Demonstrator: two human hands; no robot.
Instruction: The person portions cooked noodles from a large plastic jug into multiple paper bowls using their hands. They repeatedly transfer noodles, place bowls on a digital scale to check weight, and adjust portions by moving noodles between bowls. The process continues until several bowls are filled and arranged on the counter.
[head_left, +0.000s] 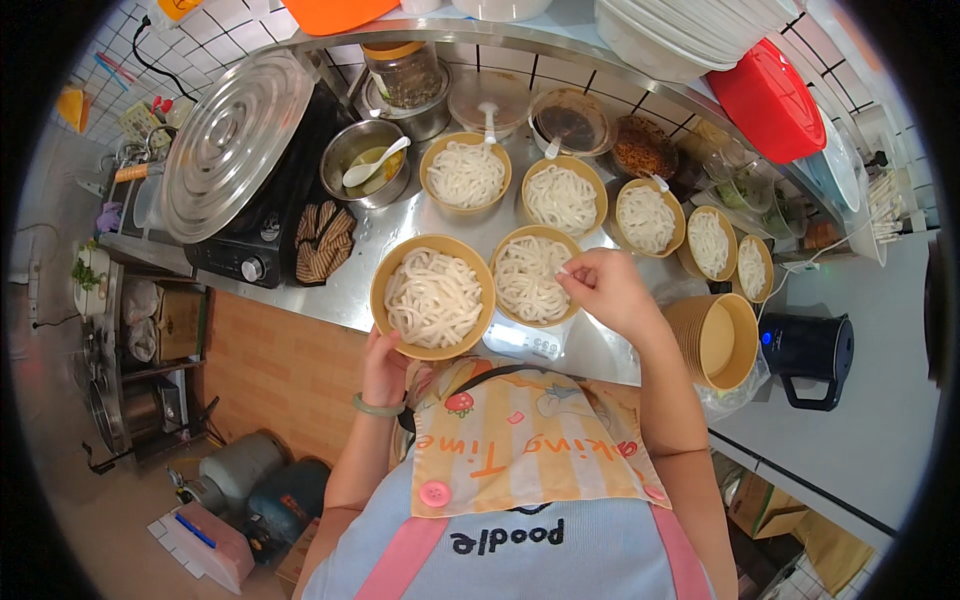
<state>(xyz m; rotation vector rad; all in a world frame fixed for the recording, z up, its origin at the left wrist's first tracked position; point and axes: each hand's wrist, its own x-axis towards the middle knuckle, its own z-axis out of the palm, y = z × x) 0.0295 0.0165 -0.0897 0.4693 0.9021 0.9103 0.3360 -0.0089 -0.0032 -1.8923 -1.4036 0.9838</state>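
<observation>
My left hand (384, 367) grips the near side of a kraft paper bowl (380, 319) filled with thick white noodles (433, 298), held at the counter's front edge. To its right, a second paper bowl (512, 315) of noodles (531, 279) stands on a small white kitchen scale (525, 341). Over the right rim of that bowl is my right hand (604, 289), thumb and fingertips pinched together at the noodles. Whether a noodle is caught between them is unclear. Several more noodle bowls (466, 174) form a curved row behind.
A stack of paper bowls (712, 341) and a dark electric kettle (806, 356) stand at right. At left are a black cooker with a large metal lid (240, 142), a striped cloth (325, 241) and a steel bowl (337, 161) with a spoon. A steel shelf (480, 31) overhangs the sauce containers.
</observation>
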